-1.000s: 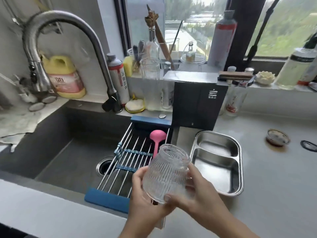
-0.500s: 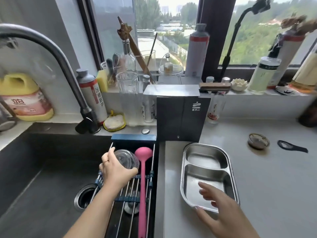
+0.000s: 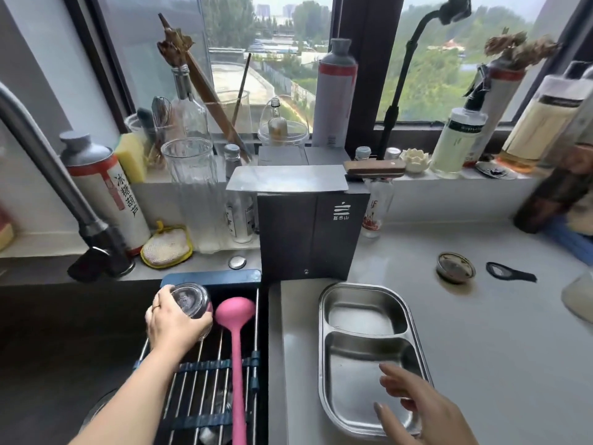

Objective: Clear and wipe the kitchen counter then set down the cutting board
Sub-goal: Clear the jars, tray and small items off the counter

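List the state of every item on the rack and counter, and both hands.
glass jar: upside down on rack, gripped
left hand: closed on jar
pink ladle: lying on rack
steel tray: on counter, empty
right hand: open, over tray
small dish: on counter

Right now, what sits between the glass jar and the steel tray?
In the head view, a pink ladle lies on the sink rack between the glass jar and the steel tray, then bare counter edge.

Drying rack (image 3: 205,374) sits over sink, left of counter (image 3: 481,348). Ladle (image 3: 236,342) lies on rack, jar (image 3: 192,301) just left of it. Divided tray (image 3: 369,354) on counter, dispenser box (image 3: 309,232) behind it. Small dish (image 3: 455,267) further right.
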Motion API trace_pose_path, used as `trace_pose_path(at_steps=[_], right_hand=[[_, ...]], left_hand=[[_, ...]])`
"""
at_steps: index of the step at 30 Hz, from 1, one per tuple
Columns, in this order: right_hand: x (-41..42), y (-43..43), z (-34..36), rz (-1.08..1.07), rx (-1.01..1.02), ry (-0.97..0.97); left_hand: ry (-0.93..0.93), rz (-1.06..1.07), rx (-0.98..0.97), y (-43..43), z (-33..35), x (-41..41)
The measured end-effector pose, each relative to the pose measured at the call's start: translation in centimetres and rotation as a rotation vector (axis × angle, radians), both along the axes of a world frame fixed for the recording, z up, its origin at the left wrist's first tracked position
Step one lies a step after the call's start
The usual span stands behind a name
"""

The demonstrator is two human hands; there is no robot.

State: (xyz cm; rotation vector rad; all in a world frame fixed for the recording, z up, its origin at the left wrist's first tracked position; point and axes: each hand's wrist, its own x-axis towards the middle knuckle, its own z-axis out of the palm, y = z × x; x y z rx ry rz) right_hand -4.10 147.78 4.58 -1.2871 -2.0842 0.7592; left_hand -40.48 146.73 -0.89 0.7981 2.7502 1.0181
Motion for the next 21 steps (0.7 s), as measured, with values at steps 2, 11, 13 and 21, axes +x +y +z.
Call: trace_pose_path(at_steps=[2, 11, 13, 21], right_hand=[[0.0, 0.4, -0.1, 0.000, 0.006, 0.011], [3.5, 2.0, -0.3, -0.042, -0.006, 0.016], [5.9, 3.1, 0.1, -0.131, -0.015, 0.036], [19.9, 7.8, 0.3, -0.508, -0.004, 0.094]], left_hand=[[-0.014, -0.021, 0.024, -0.2, -0.1, -0.2], [-0.008, -0.222, 0.193, -0.5, 3.5, 10.4], [-0.030, -0.381, 0.295, -0.1, 5.2, 15.4], [-0.121, -0.954, 0.293, 4.4, 7.8, 34.7]])
